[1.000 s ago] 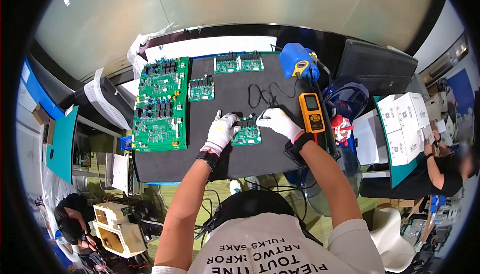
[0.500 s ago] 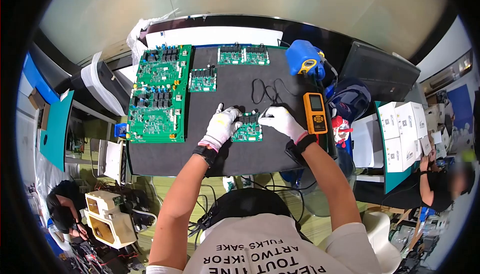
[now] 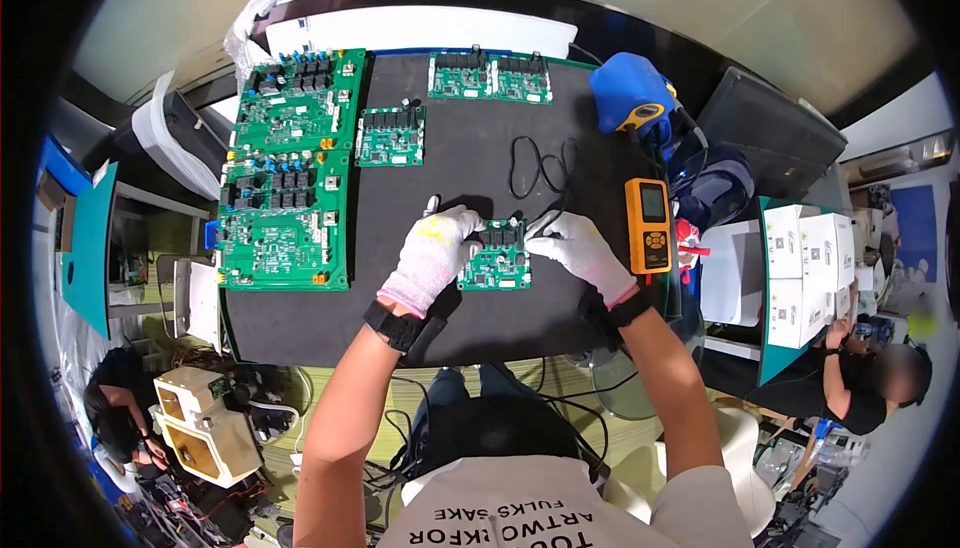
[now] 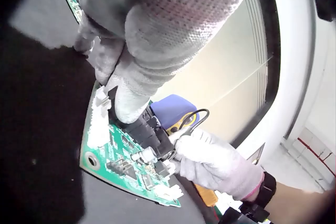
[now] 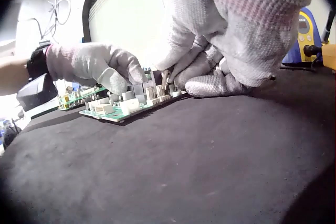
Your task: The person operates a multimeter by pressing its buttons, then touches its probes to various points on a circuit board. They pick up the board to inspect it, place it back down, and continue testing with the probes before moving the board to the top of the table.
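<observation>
A small green circuit board with a row of black blocks along its far edge lies on the dark mat in front of the person. The gloved left hand grips it at its left far corner, thumb and fingertips on the black blocks. At the opposite side, the gloved right hand pinches the end of a black cable close over the board's right edge. A small metallic piece shows at the right fingertips in the right wrist view; the fingers partly hide it.
Two large green boards occupy the mat's left side, with several smaller boards towards the back. On the right are an orange handheld meter and a blue device. Loose cable loops behind the right hand.
The head view has shifted, so the table sits differently in frame. Both hands stay at the small board, the right one keeping its pinch beside the right edge.
</observation>
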